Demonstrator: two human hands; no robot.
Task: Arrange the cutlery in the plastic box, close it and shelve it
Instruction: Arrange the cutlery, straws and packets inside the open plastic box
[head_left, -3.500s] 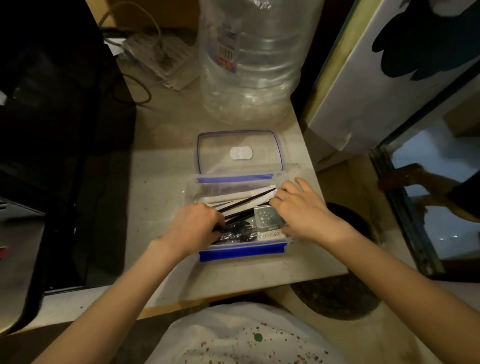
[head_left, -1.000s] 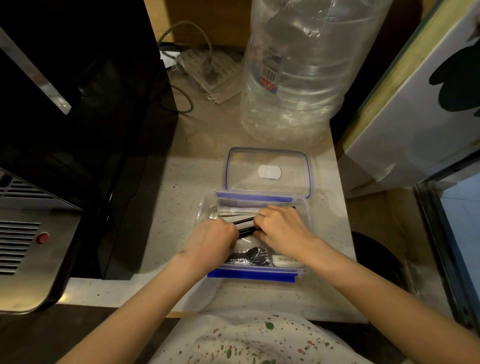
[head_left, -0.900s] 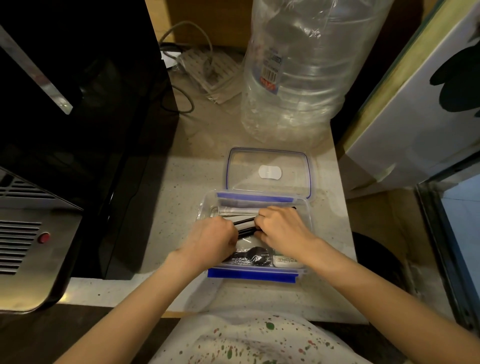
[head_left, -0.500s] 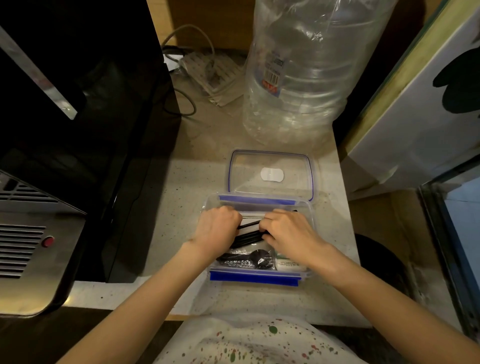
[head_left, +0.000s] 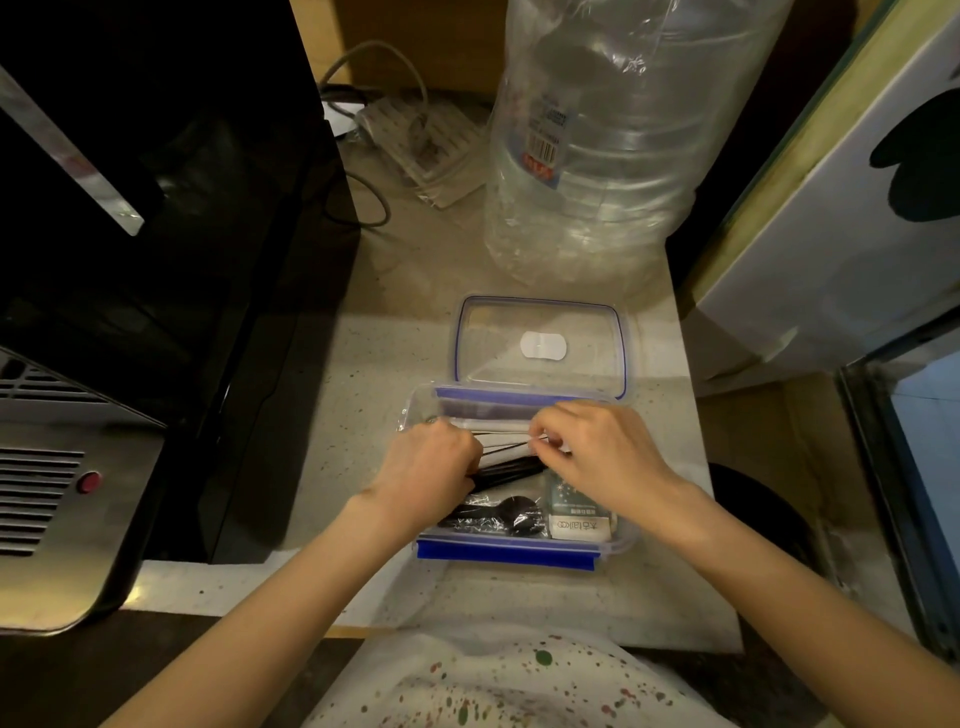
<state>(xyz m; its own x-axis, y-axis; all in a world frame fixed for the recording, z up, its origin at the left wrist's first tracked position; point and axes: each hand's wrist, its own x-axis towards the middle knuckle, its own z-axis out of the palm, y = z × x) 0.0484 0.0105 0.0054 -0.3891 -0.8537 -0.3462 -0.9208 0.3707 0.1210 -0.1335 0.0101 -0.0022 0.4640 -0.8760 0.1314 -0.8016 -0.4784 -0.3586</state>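
Seen from the head camera, a clear plastic box with blue clips sits open near the front edge of a speckled counter, toward its right side. Its lid lies flat just behind it. The left hand is curled closed over black chopsticks at the box's left end. The right hand reaches in from the right, thumb and fingertips pinched on a thin pale item that is too small to identify. A wrapped black spoon and a small printed packet lie along the box's front wall. A large clear water bottle stands at the counter's back edge.
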